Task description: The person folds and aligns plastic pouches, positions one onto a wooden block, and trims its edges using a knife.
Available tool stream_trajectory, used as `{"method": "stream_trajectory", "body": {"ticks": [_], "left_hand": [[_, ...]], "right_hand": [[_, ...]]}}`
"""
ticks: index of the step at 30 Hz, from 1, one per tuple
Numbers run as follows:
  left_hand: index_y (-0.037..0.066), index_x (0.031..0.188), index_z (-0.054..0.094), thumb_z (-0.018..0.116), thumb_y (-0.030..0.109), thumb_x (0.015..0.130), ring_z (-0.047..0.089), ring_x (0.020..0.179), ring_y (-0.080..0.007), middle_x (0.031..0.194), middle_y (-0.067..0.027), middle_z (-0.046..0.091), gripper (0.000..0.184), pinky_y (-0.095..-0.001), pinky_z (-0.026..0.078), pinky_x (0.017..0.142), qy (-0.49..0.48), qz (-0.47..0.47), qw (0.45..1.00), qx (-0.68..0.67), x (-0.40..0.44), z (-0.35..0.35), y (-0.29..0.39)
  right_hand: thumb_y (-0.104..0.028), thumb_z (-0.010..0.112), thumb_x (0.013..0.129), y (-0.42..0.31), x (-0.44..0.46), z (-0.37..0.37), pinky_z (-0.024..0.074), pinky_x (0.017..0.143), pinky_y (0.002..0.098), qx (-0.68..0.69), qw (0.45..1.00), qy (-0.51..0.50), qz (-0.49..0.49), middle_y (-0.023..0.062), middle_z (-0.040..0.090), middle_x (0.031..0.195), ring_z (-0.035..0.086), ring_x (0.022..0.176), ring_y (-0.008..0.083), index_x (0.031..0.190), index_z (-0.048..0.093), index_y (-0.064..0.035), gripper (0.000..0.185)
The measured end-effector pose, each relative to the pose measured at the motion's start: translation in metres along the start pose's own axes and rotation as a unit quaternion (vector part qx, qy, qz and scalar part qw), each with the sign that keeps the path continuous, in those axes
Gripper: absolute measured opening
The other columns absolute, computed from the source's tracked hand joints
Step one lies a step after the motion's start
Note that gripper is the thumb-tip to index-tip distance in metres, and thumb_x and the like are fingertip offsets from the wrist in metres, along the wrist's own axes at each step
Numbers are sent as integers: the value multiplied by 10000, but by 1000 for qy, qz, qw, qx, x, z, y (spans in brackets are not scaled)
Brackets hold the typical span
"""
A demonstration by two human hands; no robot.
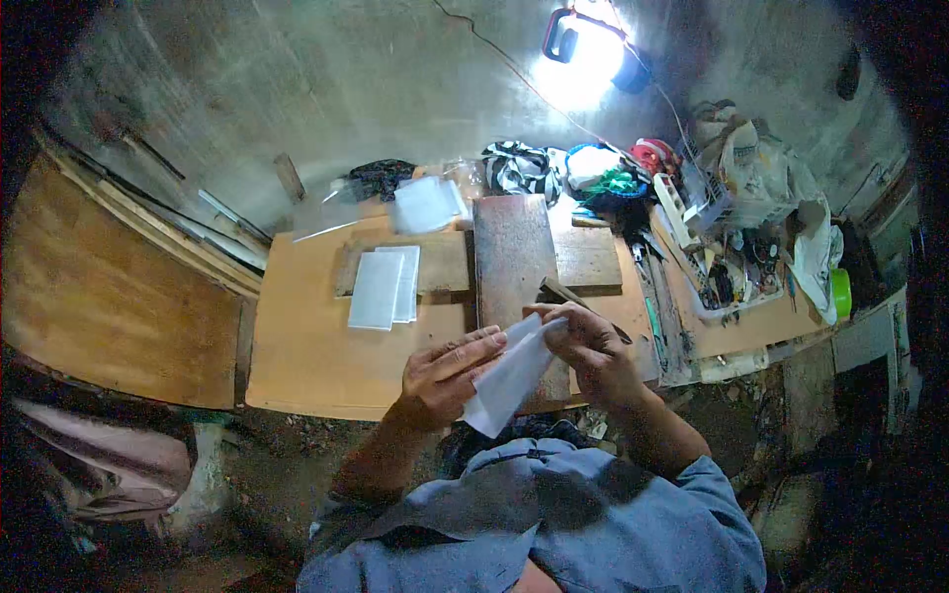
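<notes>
A thin white folded sheet (509, 381), paper or plastic, is held up between my hands near the table's front edge. My left hand (450, 374) grips its left side, the fingers lying long against the sheet and the thumb hidden. At the sheet's upper right corner, my right hand (585, 348) pinches the edge, where the layers stand slightly apart. Beneath my hands lies a dark wooden board (516, 247). A dark stick-like tool (583, 304) rests on it, partly hidden behind my right hand. Left of the board are white folded sheets (378, 289), overlapping.
The wooden table (297, 366) carries a lighter cross plank (588, 259). More white sheets (425, 205) lie at the back. Bundled cloth and bags (522, 168) line the wall. On the right stands a tray of small tools (736, 282). A bright lamp (588, 54) hangs above.
</notes>
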State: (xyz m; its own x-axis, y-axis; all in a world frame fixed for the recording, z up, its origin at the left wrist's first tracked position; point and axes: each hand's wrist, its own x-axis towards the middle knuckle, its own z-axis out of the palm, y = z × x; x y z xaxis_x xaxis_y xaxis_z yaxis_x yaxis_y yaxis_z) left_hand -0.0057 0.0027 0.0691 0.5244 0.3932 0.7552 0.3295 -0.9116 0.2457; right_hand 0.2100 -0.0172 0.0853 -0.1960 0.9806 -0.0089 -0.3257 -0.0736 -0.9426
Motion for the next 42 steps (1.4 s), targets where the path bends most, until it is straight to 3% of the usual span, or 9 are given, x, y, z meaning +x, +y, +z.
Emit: {"method": "stream_trajectory", "body": {"ticks": [8, 10, 14, 16, 18, 19, 26, 38, 42], "left_hand": [[-8, 1061, 614, 670, 227, 792, 632, 974, -284, 1132, -187, 599, 362, -357, 553, 763, -10, -147, 987, -70, -17, 7, 17], [-30, 1156, 554, 594, 377, 872, 587, 1041, -274, 1187, -209, 559, 498, -384, 501, 853, 232, -369, 796, -420, -8, 18, 27], [-68, 1199, 505, 579, 426, 872, 516, 1140, -271, 1200, -210, 543, 598, -410, 399, 971, 194, -327, 642, -666, -31, 31, 17], [-57, 1142, 545, 643, 368, 838, 557, 1066, -228, 1125, -184, 587, 531, -364, 440, 906, 197, -346, 670, -627, -24, 30, 26], [-40, 1025, 607, 700, 259, 800, 612, 886, -174, 979, -124, 644, 385, -307, 488, 770, -1, -553, 709, -437, -13, 19, 34], [-24, 899, 646, 742, 186, 762, 612, 723, -135, 831, -60, 659, 268, -269, 497, 642, 66, -624, 646, -435, -4, 20, 42], [-23, 942, 568, 802, 172, 676, 610, 712, -187, 871, -122, 634, 404, -347, 531, 625, 106, -634, 625, -443, -2, 28, 41], [-28, 843, 677, 710, 216, 812, 592, 692, -95, 802, -47, 664, 248, -260, 502, 636, 148, -581, 636, -486, -15, 36, 42], [-27, 876, 672, 697, 195, 820, 592, 708, -110, 817, -58, 662, 230, -272, 503, 648, 121, -617, 645, -434, -13, 27, 39]], "right_hand": [[-143, 537, 913, 21, -4, -9, 429, 745, 257, -26, 999, 21, 18, 15, 577, 884, 532, 797, 104, 1009, 544, -36, 143], [-173, 530, 924, 7, -8, -3, 417, 723, 244, -99, 995, 23, -14, 3, 554, 857, 508, 780, 86, 999, 539, -41, 152], [-175, 521, 932, 10, -9, 0, 410, 704, 232, -133, 988, 65, -47, -8, 541, 852, 496, 774, 73, 993, 537, -49, 141], [-141, 541, 910, 15, -8, 2, 393, 650, 227, -112, 987, 95, -72, -3, 506, 783, 455, 715, 76, 944, 543, -49, 98], [-153, 540, 915, 24, -9, 4, 393, 650, 228, -137, 981, 102, -90, -1, 505, 782, 457, 717, 80, 951, 544, -46, 113], [-165, 538, 919, 27, -10, 5, 392, 650, 229, -162, 974, 110, -111, 1, 503, 781, 458, 719, 84, 957, 544, -43, 128], [-179, 518, 933, 26, -17, 11, 396, 631, 242, -161, 976, 106, -101, 7, 507, 785, 456, 707, 90, 970, 549, -43, 145], [-149, 553, 910, 27, -18, 17, 381, 581, 231, -158, 973, 127, -109, 14, 506, 758, 440, 680, 72, 982, 537, -57, 118], [-109, 540, 913, 24, -17, 11, 401, 664, 234, -8, 996, 85, 1, 8, 543, 813, 481, 747, 72, 1016, 531, -38, 125]]}}
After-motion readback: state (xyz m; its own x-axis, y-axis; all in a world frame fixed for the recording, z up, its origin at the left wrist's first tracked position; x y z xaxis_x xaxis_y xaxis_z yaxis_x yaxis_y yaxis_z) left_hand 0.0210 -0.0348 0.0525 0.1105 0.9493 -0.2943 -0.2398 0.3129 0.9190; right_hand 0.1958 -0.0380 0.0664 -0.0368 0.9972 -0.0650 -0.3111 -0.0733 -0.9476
